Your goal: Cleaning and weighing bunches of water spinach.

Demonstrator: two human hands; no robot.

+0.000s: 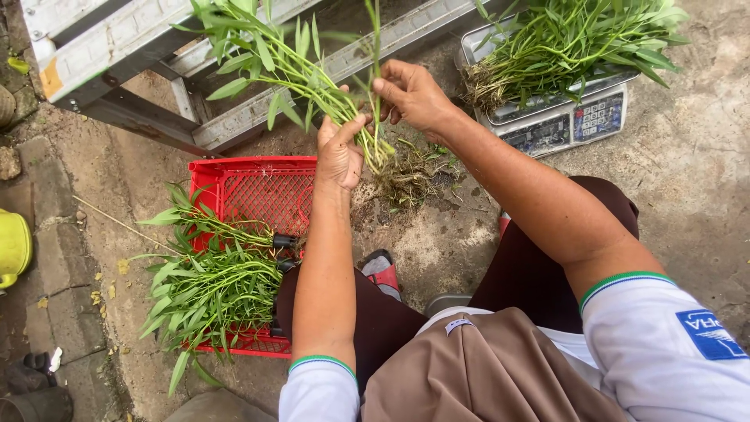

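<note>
Far left, a red plastic lattice crate (262,191) heaped with leafy green stems (207,289) on rough concrete ground. Centre, left hand (340,152) with fingers closed round a bunch of long-stemmed greens with tangled roots (312,82); right hand (410,94) pinching one thin stem. Right, a grey digital scale (558,125) piled with more greens.

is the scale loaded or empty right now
Loaded. A bunch of leafy greens with roots lies across the platform of the scale, covering most of it. Whether the display is on cannot be told.
</note>
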